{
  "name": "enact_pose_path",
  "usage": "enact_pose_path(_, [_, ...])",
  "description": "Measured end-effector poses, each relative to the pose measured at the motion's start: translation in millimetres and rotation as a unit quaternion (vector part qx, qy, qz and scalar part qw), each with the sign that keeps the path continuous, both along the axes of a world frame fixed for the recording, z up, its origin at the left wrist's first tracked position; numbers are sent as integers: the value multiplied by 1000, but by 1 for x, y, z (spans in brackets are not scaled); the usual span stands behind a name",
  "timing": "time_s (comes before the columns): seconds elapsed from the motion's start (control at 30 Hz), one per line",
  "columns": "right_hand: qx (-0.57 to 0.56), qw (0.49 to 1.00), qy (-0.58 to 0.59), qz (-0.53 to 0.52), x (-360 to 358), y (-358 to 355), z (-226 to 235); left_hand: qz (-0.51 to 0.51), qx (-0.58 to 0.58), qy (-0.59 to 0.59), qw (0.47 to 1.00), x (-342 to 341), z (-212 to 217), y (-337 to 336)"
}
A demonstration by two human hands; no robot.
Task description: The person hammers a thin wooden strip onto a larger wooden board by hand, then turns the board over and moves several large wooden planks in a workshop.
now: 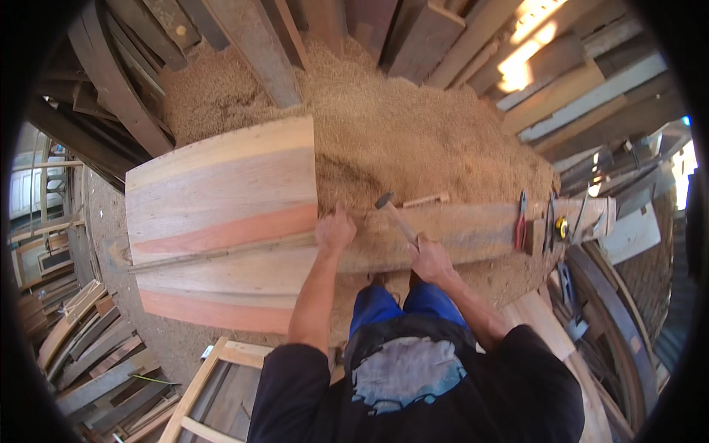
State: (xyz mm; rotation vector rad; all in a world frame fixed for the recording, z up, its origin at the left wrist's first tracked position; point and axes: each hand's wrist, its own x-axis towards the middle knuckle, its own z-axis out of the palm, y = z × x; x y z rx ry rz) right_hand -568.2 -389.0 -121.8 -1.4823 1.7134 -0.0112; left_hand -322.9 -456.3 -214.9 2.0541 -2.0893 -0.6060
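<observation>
1. Beside the right edge of the wooden panel (221, 181), the left hand (336, 230) is being held with its fingers gathered, perhaps to steady something there; whether anything small is being pinched cannot be told, as the fingertips are too blurred.
2. To the right of the panel, the hammer (401, 221) is being gripped by the right hand (430, 260), its fingers being wrapped around the handle. The lower part of the handle is being grasped, probably so that the head is left free, and the head is being pointed away from the body.
3. Stretching rightward from the panel, the table (465, 232) is being used as a rest for tools; its support of the panel is being hidden from view.
4. Well to the right of the panel, the red-handled pliers (521, 227) and the yellow tape measure (562, 227) are being carried by the table, apparently so that they are within reach without crowding the hands.
5. Beyond the panel, the ground is being covered by wood shavings (436, 140).
</observation>
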Motion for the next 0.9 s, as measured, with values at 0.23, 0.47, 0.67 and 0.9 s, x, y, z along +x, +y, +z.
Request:
enact_pose_path(0.23, [-87,983,-152,61,-38,-67,9,15,31,-14,999,2,-2,6])
enact_pose_path(0.47, [72,980,-186,11,-45,-118,-11,25,0,4,1000,2,-5,6])
enact_pose_path(0.67, [200,964,-167,-47,-46,-162,22,19,-11,10,1000,7,-8,10])
enact_pose_path(0.9, [-6,978,-105,179,-53,-126,-16,20,11,-6,1000,1,2,4])
